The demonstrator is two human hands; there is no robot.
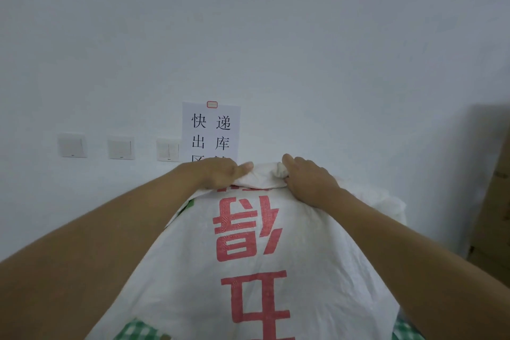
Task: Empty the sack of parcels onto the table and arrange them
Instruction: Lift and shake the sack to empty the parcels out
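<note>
Both hands hold the far end of the white woven sack, raised in front of the wall w/ the paper sign just behind it. Left hand pinches a fold of the cloth, thumb pointing toward the middle; right hand has fingers curled round a bunched-up wad of it. Holding that end high prob. lets the contents slide down & out the lower end. Red print on the sack reads upside down, so it's likely inverted. Parcels not visible: hidden inside or below frame. Sack's lower end is cut off. Green checked cloth peeks out under the sack, maybe the worktop cover, can't be sure. Sign's last line is blocked by the left hand
</note>
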